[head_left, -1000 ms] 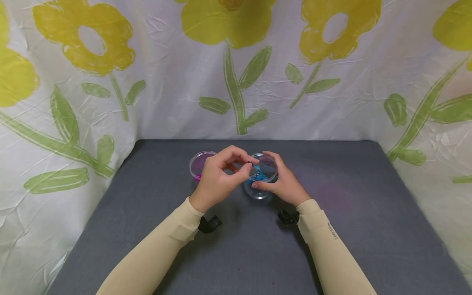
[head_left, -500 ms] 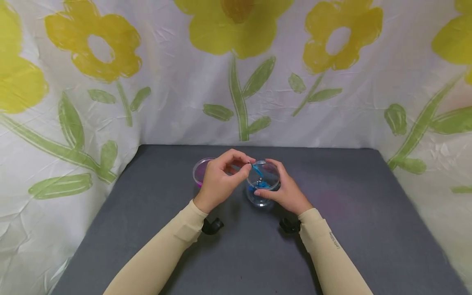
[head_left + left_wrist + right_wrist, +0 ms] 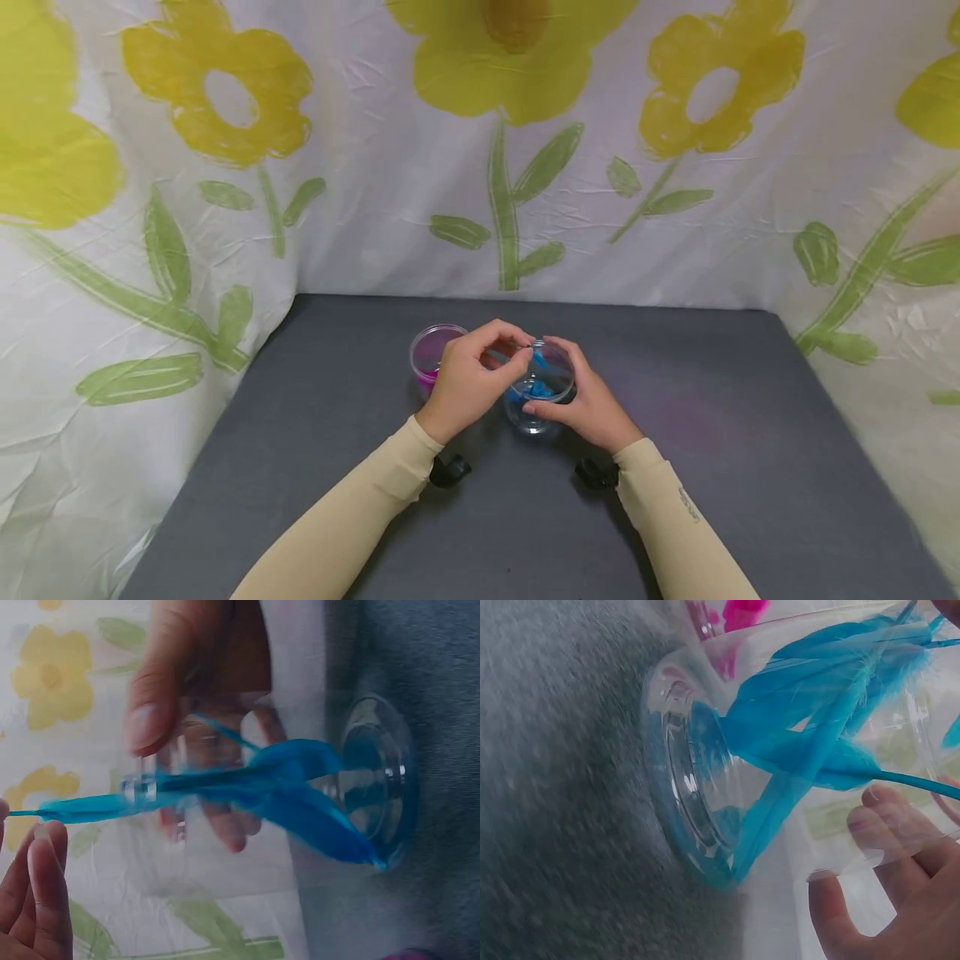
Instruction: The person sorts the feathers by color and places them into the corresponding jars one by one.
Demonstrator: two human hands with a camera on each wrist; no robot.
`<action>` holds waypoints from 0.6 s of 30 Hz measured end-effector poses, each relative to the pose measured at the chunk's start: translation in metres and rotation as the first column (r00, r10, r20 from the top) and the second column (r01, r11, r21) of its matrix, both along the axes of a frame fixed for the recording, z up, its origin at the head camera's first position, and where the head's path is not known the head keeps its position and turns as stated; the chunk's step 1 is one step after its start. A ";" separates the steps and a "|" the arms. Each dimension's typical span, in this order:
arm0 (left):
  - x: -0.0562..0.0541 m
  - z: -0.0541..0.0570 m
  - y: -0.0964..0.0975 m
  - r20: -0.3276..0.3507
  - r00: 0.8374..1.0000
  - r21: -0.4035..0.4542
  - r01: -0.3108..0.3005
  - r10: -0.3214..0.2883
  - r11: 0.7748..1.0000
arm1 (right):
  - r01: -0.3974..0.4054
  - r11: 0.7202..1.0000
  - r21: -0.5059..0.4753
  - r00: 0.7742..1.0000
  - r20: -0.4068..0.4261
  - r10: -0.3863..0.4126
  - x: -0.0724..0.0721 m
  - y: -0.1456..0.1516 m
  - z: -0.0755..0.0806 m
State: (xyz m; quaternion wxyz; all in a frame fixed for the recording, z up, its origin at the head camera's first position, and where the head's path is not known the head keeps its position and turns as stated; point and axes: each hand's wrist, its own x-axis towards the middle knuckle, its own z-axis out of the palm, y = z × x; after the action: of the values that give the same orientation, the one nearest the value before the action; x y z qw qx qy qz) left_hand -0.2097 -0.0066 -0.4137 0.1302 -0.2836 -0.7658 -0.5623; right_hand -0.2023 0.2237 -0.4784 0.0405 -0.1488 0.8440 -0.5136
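My left hand pinches the thin quill of a blue feather between thumb and fingertips, above a clear plastic cup's rim. The feather runs down into the cup. Around the cup's right side, my right hand grips with the thumb in front and fingers behind. Other blue feathers stand and lean inside, some with tips near the bottom. The cup is upright on the grey cloth, as the left wrist view shows its base against it.
Just left of the cup stands a second clear cup with bright pink contents, partly behind my left hand. Grey cloth covers the table. A white curtain with yellow flowers closes off the back and sides.
The head view has shifted slightly. My left fingertips have moved a little right over the cup's rim, still pinching the feather. My right hand keeps its grip on the cup.
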 end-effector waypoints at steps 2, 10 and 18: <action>-0.001 -0.005 0.006 -0.005 1.000 -0.036 0.007 -0.008 0.999 | 0.008 1.000 0.010 1.000 0.005 -0.008 0.001 0.002 0.000; -0.005 -0.019 0.026 -0.007 1.000 -0.079 0.025 -0.026 0.997 | -0.003 1.000 0.013 1.000 -0.003 0.003 -0.002 0.013 0.000; -0.010 -0.020 0.029 -0.004 1.000 -0.082 0.015 -0.015 0.996 | -0.009 1.000 0.016 1.000 0.011 0.009 -0.008 0.018 0.001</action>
State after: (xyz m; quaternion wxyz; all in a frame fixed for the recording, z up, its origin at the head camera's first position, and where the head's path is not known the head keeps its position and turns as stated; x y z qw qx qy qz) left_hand -0.2202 0.0229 -0.4336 0.1162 -0.2957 -0.7859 -0.5305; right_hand -0.2100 0.2413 -0.4772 0.0487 -0.1492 0.8472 -0.5075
